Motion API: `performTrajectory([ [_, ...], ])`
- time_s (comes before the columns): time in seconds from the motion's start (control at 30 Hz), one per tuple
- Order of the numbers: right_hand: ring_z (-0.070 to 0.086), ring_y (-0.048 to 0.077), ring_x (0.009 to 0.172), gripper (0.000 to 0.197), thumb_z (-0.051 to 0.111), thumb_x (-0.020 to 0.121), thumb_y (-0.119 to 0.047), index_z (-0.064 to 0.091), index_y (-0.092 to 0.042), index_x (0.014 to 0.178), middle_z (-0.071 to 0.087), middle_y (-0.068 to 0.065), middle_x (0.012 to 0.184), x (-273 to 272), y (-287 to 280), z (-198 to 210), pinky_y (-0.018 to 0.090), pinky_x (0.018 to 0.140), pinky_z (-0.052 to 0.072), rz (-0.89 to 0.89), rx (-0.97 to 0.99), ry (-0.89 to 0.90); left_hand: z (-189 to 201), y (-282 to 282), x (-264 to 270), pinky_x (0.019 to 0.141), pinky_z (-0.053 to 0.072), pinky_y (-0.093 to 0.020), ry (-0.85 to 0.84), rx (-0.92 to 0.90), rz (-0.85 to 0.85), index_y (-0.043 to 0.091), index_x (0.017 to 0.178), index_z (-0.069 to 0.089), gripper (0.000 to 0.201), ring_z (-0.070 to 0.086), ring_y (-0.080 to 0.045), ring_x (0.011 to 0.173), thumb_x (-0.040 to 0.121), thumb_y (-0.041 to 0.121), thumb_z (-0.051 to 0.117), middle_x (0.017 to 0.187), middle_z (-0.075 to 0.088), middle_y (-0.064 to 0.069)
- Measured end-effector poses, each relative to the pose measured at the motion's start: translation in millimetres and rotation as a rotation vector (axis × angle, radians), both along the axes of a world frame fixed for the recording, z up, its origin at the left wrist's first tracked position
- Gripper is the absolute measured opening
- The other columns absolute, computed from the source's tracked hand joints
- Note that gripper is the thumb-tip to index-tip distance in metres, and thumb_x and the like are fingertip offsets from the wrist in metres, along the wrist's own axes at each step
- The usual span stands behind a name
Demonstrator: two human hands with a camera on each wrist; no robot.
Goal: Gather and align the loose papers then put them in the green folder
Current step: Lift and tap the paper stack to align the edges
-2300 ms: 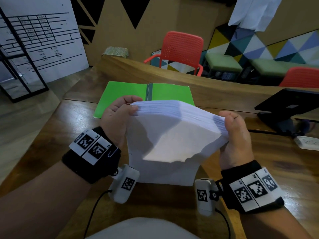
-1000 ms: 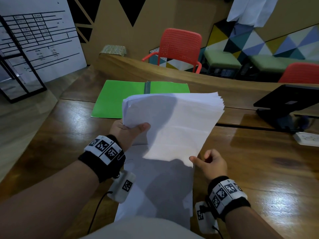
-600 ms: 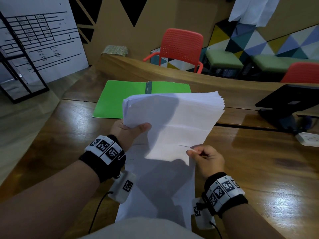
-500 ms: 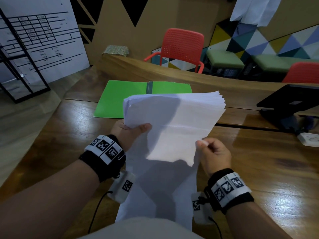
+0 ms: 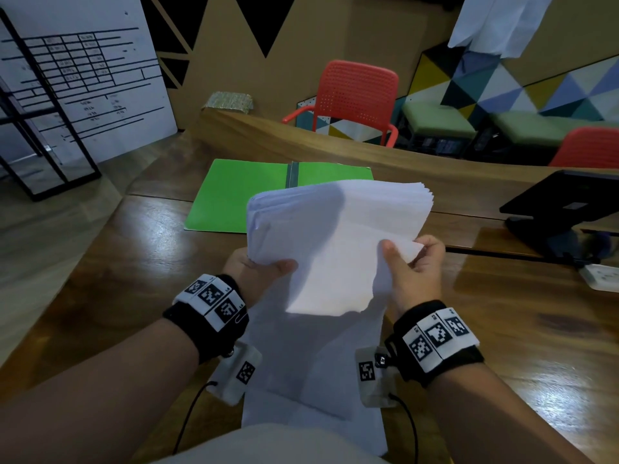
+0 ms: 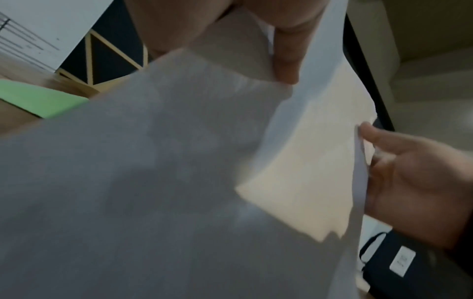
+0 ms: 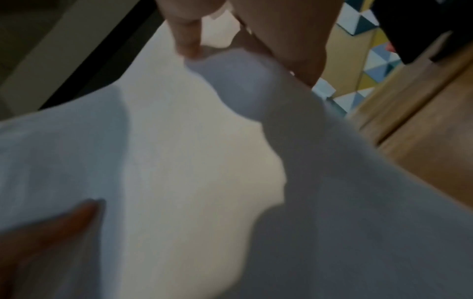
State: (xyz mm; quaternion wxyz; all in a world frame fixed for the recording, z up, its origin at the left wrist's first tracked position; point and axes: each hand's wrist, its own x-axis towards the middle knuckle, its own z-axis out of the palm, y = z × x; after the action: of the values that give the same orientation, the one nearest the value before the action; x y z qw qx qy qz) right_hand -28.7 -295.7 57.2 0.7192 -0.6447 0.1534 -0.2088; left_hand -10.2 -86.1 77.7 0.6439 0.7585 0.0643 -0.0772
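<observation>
**Q:** Head view: where do the papers lie, and how are both hands engaged?

**A:** A thick stack of papers (image 5: 338,236) is held above the wooden table (image 5: 522,333), nearer the person than the open green folder (image 5: 234,195), which lies flat further back. The left hand (image 5: 258,272) grips the stack's near-left edge, thumb on top and fingers beneath. The right hand (image 5: 413,272) pinches the right edge, thumb on top, fingers curled behind. A few more sheets (image 5: 315,380) lie flat on the table below, between the wrists.

**Q:** How will the stack handle?

**A:** Judged from its thickness, it has moderate weight yet little stiffness: the near edge droops and looks uneven. The far-right corner fans into separate sheets, so the sheets probably slide on one another easily.

**Q:** Where is hold best taken?

**A:** Likely at the two opposite long edges, near mid-length, with thumbs above and fingers below. A grip at one corner risks letting the sheets splay or crease.

**Q:** Do the wrist views add detail?

**A:** Little; both are blurred. The left wrist view shows the right fingers (image 6: 389,145) at the edge of the paper.
</observation>
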Motion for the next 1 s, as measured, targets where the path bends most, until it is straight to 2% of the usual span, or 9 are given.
performTrajectory([
  [0.1,0.065,0.026,0.102,0.071,0.088,0.054,-0.022,0.049,-0.013,0.113,0.065,0.012,0.112,-2,-12,-3,0.042,0.086,0.054,0.21,0.085,0.083,0,9,6,0.039,0.042,-0.005,0.003,-0.013,-0.008,0.023,0.064,0.058,0.023,0.057,-0.007,0.053,0.073,0.01,0.075,0.038,0.059,0.014],
  [0.17,0.067,0.033,0.094,0.073,0.09,0.04,-0.04,0.062,-0.006,0.099,0.07,0.015,0.102,-7,-13,4,0.047,0.084,0.055,0.302,0.044,0.174,5,12,9,0.052,0.049,-0.016,-0.012,-0.011,-0.006,0.019,0.066,0.064,0.016,0.06,-0.016,0.061,0.07,0.012,0.077,0.05,0.065,0.009],
  [0.3,0.071,0.019,0.077,0.017,0.076,0.072,-0.012,0.066,-0.015,0.084,0.073,-0.003,0.077,-10,1,36,0.03,0.07,0.057,0.127,0.019,0.012,25,1,11,0.039,0.042,-0.012,-0.198,-0.064,0.13,0.021,0.055,0.061,0.024,0.051,0.006,0.034,0.073,0.015,0.074,0.033,0.056,0.019],
  [0.37,0.07,0.006,0.075,0.018,0.07,0.077,-0.003,0.066,-0.019,0.085,0.074,-0.012,0.073,-12,13,60,0.023,0.068,0.055,0.072,-0.006,-0.183,40,-8,7,0.041,0.04,-0.007,-0.324,-0.091,0.191,0.028,0.056,0.058,0.027,0.05,0.014,0.035,0.077,0.016,0.071,0.032,0.053,0.026],
  [0.53,0.071,0.011,0.084,0.018,0.067,0.08,0.0,0.066,-0.014,0.091,0.075,-0.01,0.08,-15,27,88,0.025,0.072,0.055,0.009,0.005,-0.408,61,-18,3,0.05,0.044,-0.002,-0.455,-0.181,0.251,0.033,0.055,0.058,0.028,0.054,0.019,0.046,0.078,0.021,0.071,0.043,0.059,0.027],
  [0.67,0.07,0.02,0.092,0.019,0.068,0.077,-0.009,0.067,-0.019,0.094,0.075,-0.006,0.086,-14,33,78,0.038,0.081,0.056,-0.008,0.068,-0.345,55,-22,1,0.044,0.038,0.0,-0.441,-0.1,0.215,0.025,0.069,0.062,0.014,0.052,0.018,0.043,0.082,0.023,0.065,0.051,0.057,0.022],
  [0.73,0.07,0.017,0.091,0.018,0.066,0.082,-0.006,0.066,-0.017,0.095,0.075,-0.007,0.086,-15,35,70,0.035,0.081,0.056,0.011,0.044,-0.303,48,-22,1,0.044,0.037,0.002,-0.431,-0.061,0.206,0.02,0.084,0.061,0.002,0.051,0.021,0.045,0.084,0.02,0.063,0.062,0.055,0.018],
  [0.87,0.069,0.008,0.084,0.028,0.064,0.082,0.0,0.064,-0.026,0.09,0.074,-0.013,0.082,-16,35,62,0.024,0.075,0.056,0.02,0.004,-0.284,36,-21,1,0.05,0.04,0.003,-0.417,-0.055,0.149,0.009,0.103,0.066,0.021,0.06,0.002,0.066,0.084,0.018,0.062,0.076,0.062,0.009],
  [1.0,0.06,0.014,0.081,0.027,0.07,0.075,-0.011,0.055,-0.032,0.084,0.061,-0.01,0.085,-11,33,61,0.037,0.076,0.052,-0.001,-0.093,-0.259,34,-24,5,0.064,0.047,-0.004,-0.447,-0.171,0.015,0.024,0.1,0.059,0.026,0.061,0.014,0.068,0.076,0.02,0.068,0.086,0.063,0.013],
])
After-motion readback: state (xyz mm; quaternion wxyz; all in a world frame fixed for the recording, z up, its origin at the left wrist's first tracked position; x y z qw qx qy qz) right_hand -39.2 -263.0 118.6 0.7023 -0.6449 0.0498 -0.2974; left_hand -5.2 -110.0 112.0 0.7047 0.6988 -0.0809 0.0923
